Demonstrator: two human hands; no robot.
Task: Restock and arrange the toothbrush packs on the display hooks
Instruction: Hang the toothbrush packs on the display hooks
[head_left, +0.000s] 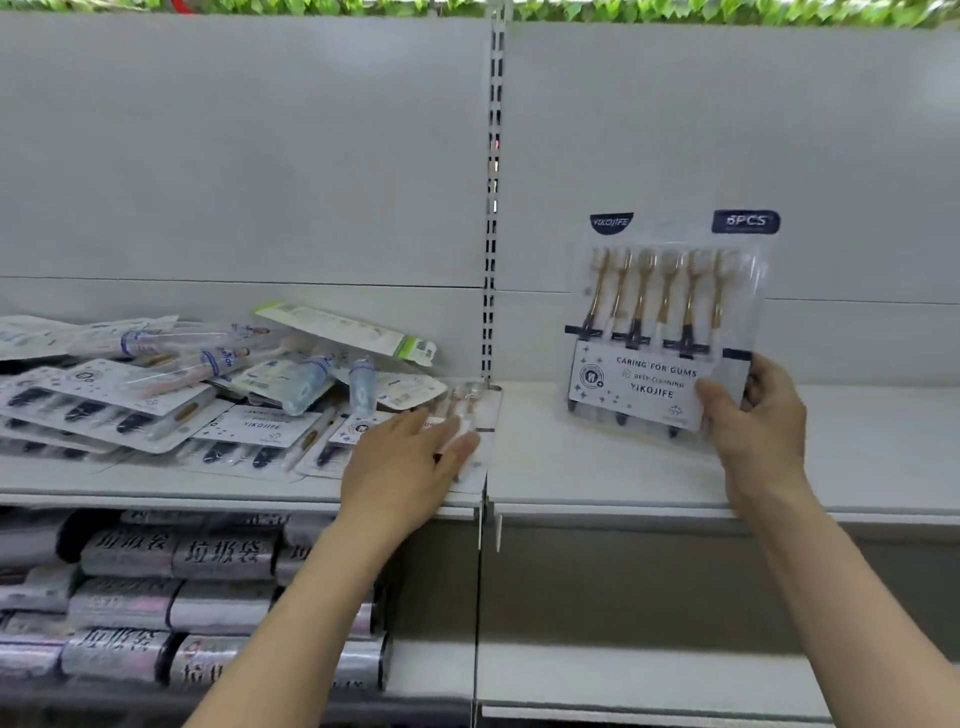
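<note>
In the head view, a six-brush toothbrush pack (670, 322) is pinched upright by its lower corner in the right hand (753, 415); it may twist loose. The left hand (410, 457), fingers spread, is pressed on a pack (467, 415) overhanging the shelf (597, 467) edge, which could slide off.

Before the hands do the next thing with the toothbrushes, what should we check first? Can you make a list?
1. Right hand has a firm hold on the six-brush pack: ok, fingers curl round its lower right corner.
2. Pack is upright and facing out: ok, only slightly tilted.
3. A display hook is ready to take it: cannot tell, none shows on the back panel.
4. Pack's hanging hole is clear: cannot tell, too blurred.
5. Left hand has the next pack: not ok, it only rests flat on a pack at the shelf edge.
6. Pile of packs is tidy: not ok, jumbled.
</note>
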